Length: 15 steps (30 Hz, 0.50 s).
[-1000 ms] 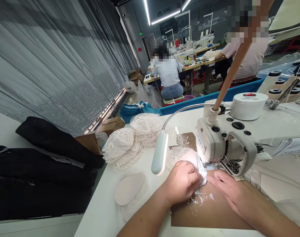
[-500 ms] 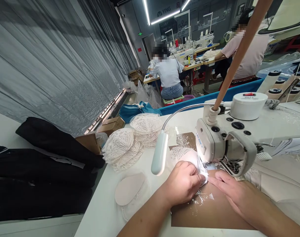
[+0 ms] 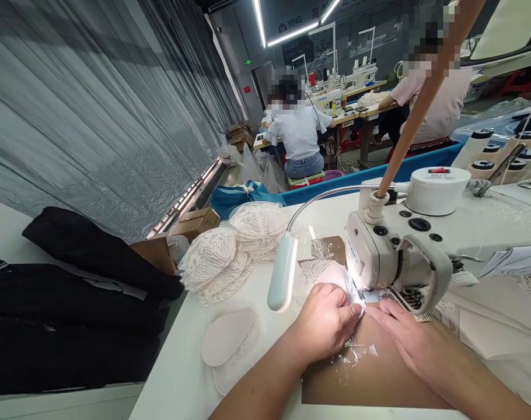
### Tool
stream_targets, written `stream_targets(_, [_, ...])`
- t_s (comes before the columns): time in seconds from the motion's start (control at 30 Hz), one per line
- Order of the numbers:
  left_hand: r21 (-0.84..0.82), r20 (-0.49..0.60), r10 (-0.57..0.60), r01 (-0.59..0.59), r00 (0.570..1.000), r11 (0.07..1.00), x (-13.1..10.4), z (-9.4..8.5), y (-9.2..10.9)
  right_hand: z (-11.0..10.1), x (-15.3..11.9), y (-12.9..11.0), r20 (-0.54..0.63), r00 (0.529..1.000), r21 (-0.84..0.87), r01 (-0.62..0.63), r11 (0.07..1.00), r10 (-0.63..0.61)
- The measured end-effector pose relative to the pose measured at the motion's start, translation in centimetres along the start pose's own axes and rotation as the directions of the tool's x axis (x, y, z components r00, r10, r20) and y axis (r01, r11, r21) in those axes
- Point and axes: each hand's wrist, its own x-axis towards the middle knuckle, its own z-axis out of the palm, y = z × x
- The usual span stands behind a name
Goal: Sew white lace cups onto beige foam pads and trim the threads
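Observation:
A white lace-covered cup piece (image 3: 322,272) lies at the needle end of a white sewing machine (image 3: 370,256), its near edge under bright lamp light. My left hand (image 3: 329,318) is closed on that edge, thumb and fingers pinching it just left of the needle area. My right hand (image 3: 408,332) rests on the brown plate (image 3: 357,379), fingers stretched out, fingertips touching the lace edge beside my left thumb. Small white scraps dot the plate. The needle and presser foot are mostly hidden behind the machine head.
Stacks of lace cups (image 3: 208,259) stand left of a lamp (image 3: 283,271) on a bent neck. A smooth beige cup (image 3: 228,338) lies nearer. Pale fabric (image 3: 493,332) is heaped at right, with thread cones (image 3: 479,146) behind. Two people sit at machines beyond.
Both hands hold nearly the same place. The lace edge between them has shifted slightly toward the machine, and less of it shows. The view has tilted slightly.

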Motion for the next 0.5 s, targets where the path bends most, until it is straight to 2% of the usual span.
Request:
stream_targets(0.13, [0.003, 0.001, -0.007, 0.007, 1.000, 1.000, 0.18, -0.04, 0.03, 0.61, -0.16, -0.17, 0.035, 0.998, -0.128, -0.050, 0.991, 0.055])
stream_targets(0.37, [-0.034, 0.044, 0.030, -0.028, 0.999, 0.999, -0.29, -0.14, 0.07, 0.97, -0.44, -0.03, -0.061, 0.996, -0.082, -0.074, 0.994, 0.069])
stream_targets(0.5, [-0.057, 0.051, 0.035, -0.032, 0.998, 0.998, -0.40, -0.31, 0.11, 0.69, -0.25, -0.35, -0.003, 1.000, -0.041, -0.023, 0.999, 0.023])
